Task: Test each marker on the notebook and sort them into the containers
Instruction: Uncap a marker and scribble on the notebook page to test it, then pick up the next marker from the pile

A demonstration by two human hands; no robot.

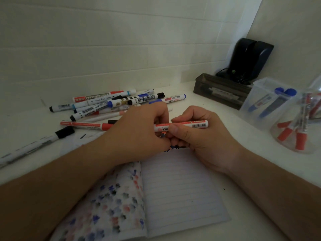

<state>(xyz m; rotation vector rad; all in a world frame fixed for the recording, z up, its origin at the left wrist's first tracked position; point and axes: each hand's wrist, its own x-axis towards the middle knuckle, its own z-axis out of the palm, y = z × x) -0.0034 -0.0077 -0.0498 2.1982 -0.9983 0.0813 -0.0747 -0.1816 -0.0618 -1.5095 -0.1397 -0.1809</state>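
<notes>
A red-labelled white marker [194, 124] lies level between my two hands, above the top edge of the open notebook [180, 192]. My right hand [199, 136] grips its barrel from below and behind. My left hand [139, 133] curls round its left end, which is hidden. The notebook's left page is covered with red, blue and black test blots; the right page is lined and blank. A pile of markers [111, 103] lies behind my left hand.
A clear square container [257, 108] with blue markers and a clear round one [312, 146] with red markers stand at the right. A dark box [220, 94] and a black device [250, 58] sit at the back right. A black-capped marker [34, 145] lies far left.
</notes>
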